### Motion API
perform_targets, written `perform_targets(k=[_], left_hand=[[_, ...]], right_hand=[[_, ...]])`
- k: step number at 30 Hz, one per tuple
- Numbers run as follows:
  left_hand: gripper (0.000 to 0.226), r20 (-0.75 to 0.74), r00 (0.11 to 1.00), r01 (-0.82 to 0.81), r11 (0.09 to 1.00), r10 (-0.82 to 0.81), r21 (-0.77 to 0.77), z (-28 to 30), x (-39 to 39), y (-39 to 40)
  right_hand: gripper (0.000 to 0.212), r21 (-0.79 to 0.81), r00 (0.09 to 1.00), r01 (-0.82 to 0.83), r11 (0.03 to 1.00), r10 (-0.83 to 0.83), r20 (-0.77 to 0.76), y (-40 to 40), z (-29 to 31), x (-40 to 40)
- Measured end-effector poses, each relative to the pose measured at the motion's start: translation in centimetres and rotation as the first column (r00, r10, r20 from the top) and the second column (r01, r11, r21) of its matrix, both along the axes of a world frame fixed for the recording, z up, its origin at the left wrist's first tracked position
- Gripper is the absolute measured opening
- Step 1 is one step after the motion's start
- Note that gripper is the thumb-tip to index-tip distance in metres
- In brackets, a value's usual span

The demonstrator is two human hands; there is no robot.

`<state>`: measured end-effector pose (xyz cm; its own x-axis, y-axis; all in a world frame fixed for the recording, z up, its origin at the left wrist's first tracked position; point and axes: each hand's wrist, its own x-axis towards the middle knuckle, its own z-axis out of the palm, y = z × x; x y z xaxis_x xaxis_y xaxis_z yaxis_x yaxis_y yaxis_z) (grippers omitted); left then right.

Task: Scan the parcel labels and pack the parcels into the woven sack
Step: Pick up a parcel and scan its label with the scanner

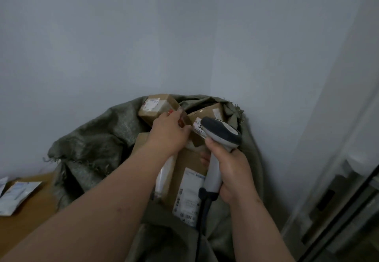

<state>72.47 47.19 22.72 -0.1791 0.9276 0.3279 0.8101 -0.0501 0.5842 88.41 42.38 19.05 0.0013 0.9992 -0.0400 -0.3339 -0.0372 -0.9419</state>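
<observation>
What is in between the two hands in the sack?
In the head view, a brown cardboard parcel with a white label lies in the woven sack between the left hand and right hand.

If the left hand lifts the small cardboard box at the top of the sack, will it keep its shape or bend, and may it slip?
The small cardboard box probably keeps its shape: its edges look straight and square. It seems light for its size, since the left hand handles it alone. It could slip a little, because tape appears to cover part of it, and it lies tilted in the woven sack.
</observation>
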Motion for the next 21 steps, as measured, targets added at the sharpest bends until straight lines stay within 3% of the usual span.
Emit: perform_targets(k=[4,11,21], left_hand=[[0.042,0.108,0.994,-0.036,0.993,0.024,0.114,1.8,-4.1,-4.8],[0.033,0.324,0.93,-0.235,0.96,0.176,0.151,0.0,-15.7,-16.7],[0.011,0.584,0.684,-0.48,0.873,0.437,-0.092,-8.3,-33.2,-33.0]], right_hand=[[0.023,0.043,0.995,-0.066,0.997,0.063,0.072,-3.2,1.9,-3.6],[0.025,0.085,0.949,-0.281,0.956,0.264,0.173,-11.8,2.7,-15.8],[0.023,-0.018,0.871,-0.419,0.908,0.408,0.273,-22.4,-3.0,-33.8]])
